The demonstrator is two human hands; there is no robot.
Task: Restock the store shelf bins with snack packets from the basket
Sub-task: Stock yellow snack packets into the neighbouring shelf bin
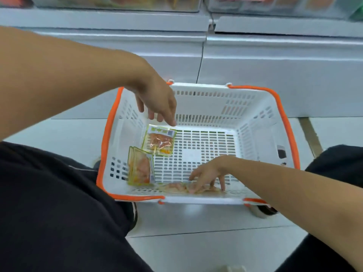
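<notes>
Basket (255, 114) sat on pale floor tiles (196, 222), frame centre, below shelf base (275, 65).
My left hand (157, 101) hovered loose-fingered, holding nothing; right hand (206, 175) pressed spread fingers on packets (176, 188) at the near wall.

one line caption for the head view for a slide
Both hands reach into a white basket: left hand above a flat snack packet, right hand on packets at the near wall.

One view only, from a wide-angle camera worn on the head; it looks forward and steeply down from close above the basket (255, 107), which sits on the floor (196, 222) mid-frame between the person's knees; the shelf (110, 18) front fills the top edge, bent by the lens.
</notes>
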